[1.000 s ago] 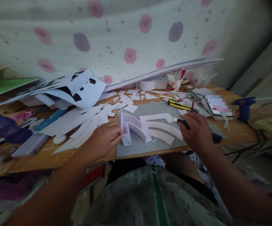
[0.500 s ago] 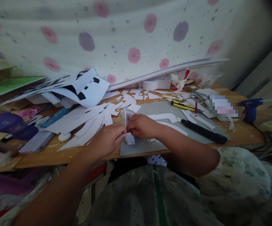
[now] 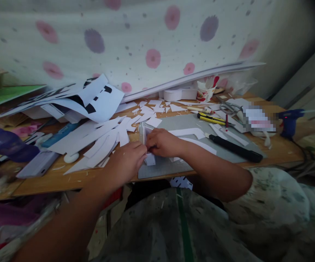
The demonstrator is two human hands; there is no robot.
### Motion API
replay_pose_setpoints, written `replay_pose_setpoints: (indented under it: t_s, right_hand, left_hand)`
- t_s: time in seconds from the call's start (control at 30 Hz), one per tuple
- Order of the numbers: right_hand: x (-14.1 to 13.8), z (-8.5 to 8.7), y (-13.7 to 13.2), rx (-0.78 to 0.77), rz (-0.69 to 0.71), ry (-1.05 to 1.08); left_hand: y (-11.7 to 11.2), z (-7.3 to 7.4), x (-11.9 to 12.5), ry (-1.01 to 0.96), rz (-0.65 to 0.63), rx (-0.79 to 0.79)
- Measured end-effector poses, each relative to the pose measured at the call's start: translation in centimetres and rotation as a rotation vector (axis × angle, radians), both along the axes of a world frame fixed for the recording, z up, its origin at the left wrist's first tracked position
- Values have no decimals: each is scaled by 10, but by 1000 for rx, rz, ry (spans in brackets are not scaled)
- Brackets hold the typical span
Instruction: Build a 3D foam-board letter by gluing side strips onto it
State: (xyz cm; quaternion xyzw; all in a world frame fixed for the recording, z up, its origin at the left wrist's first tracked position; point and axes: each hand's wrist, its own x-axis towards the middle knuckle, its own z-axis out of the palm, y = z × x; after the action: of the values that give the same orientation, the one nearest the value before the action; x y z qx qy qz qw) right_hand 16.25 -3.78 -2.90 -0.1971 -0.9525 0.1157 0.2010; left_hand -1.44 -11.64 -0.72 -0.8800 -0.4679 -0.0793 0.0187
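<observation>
Over the left part of a grey cutting mat [image 3: 162, 170], my left hand [image 3: 128, 158] and my right hand [image 3: 161, 142] meet with fingers closed. Between them is a small white foam-board piece [image 3: 150, 160] with upright walls, partly hidden by the fingers. My left fingers pinch its near left side; my right fingers grip it from the right, and their tips are hidden. Curved white strips [image 3: 191, 133] lie on the mat beyond my right hand. A black utility knife [image 3: 233, 148] rests to the right with its blade out, near a yellow cutter [image 3: 213, 119].
White offcuts [image 3: 102, 140] cover the wooden table [image 3: 91, 176] left of the mat. A blue glue gun [image 3: 288, 123] stands far right, by a pair of scissors [image 3: 229, 109]. At the back is a paper cup [image 3: 205, 91]. A purple object [image 3: 8, 145] sits far left.
The view has shifted slightly. Both hands stay together on the white piece, with only a small shift of the left hand and fingers.
</observation>
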Motion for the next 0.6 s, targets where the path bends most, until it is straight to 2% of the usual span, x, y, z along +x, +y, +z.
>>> replay_pose_setpoints:
  t_s: [0.6]
  right_hand:
    - [-4,4,-4,-50,-78,-57]
  left_hand:
    - [0,-4,7,182,-87,124]
